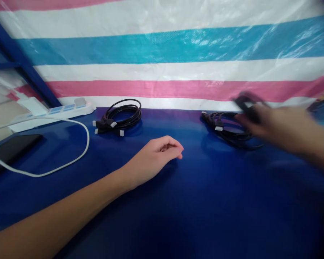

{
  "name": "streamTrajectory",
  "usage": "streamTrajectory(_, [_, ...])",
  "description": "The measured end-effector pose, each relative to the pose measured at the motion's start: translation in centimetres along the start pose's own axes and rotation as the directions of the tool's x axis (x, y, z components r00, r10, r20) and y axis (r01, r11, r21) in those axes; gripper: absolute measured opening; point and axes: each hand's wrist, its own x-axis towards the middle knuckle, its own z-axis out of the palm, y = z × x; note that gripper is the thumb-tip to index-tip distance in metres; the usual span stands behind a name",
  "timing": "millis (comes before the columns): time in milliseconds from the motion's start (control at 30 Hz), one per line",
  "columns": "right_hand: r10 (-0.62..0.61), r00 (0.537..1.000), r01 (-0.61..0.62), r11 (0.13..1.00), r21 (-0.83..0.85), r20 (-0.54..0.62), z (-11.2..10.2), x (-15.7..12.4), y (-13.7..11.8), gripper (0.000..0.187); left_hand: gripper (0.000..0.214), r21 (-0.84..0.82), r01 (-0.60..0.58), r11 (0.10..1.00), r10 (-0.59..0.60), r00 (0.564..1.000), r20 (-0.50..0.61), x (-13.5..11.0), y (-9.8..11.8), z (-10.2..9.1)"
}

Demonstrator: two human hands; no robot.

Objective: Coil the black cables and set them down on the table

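My left hand (158, 156) rests on its side on the blue table, its fingers curled and the thumb against the fingertips, with nothing visible in it. My right hand (270, 120) is blurred by motion and grips a black cable (248, 104), bunched into a loop, above the right side of the table. Just below and left of that hand lies a pile of coiled black cables (229, 138) with pale-tipped plugs. Another black cable coil (124, 120), also with several pale-tipped plugs, lies at the back, left of centre, apart from both hands.
A white power strip (67, 112) with a white adapter (34, 105) stands at the back left. From there a white cord (88, 138) loops across the table near a black phone-like slab (14, 149). A striped plastic sheet (162, 46) hangs behind the table.
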Motion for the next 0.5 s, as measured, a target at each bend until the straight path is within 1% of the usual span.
streamTrajectory(33, [-0.040, 0.998, 0.042, 0.998, -0.038, 0.051, 0.9, 0.2, -0.2, 0.037, 0.019, 0.019, 0.004, 1.000, -0.004, 1.000, 0.007, -0.1, 0.2, 0.0])
streamTrajectory(100, [-0.075, 0.991, 0.085, 0.993, -0.080, 0.114, 2.4, 0.6, -0.6, 0.038, 0.017, 0.054, 0.007, 0.999, -0.009, 1.000, 0.028, -0.1, 0.4, 0.0])
streamTrajectory(200, [-0.080, 0.988, 0.093, 0.990, -0.102, 0.132, 3.3, 0.7, -0.8, 0.049, 0.014, 0.092, -0.004, 0.996, -0.002, 0.998, 0.060, -0.2, 0.3, 0.0])
streamTrajectory(300, [-0.077, 0.989, 0.087, 0.993, -0.075, 0.125, 2.6, 0.6, -0.8, 0.058, 0.013, 0.119, 0.003, 0.993, -0.012, 0.997, 0.079, -0.4, 0.3, 0.0])
streamTrajectory(400, [-0.072, 0.991, 0.072, 0.997, 0.006, 0.111, 1.4, 0.4, -1.0, 0.058, 0.013, 0.101, 0.022, 0.995, -0.031, 0.996, 0.088, -0.6, 0.6, -0.1])
streamTrajectory(467, [-0.031, 0.998, 0.029, 0.999, 0.041, 0.060, 0.8, 0.4, -1.1, 0.058, 0.013, 0.096, 0.030, 0.995, -0.039, 0.995, 0.094, -0.7, 0.7, -0.2])
streamTrajectory(500, [0.003, 1.000, -0.003, 0.999, 0.043, 0.014, 0.7, 0.4, -1.1, 0.059, 0.014, 0.097, 0.027, 0.995, -0.037, 0.995, 0.095, -0.7, 0.7, -0.2])
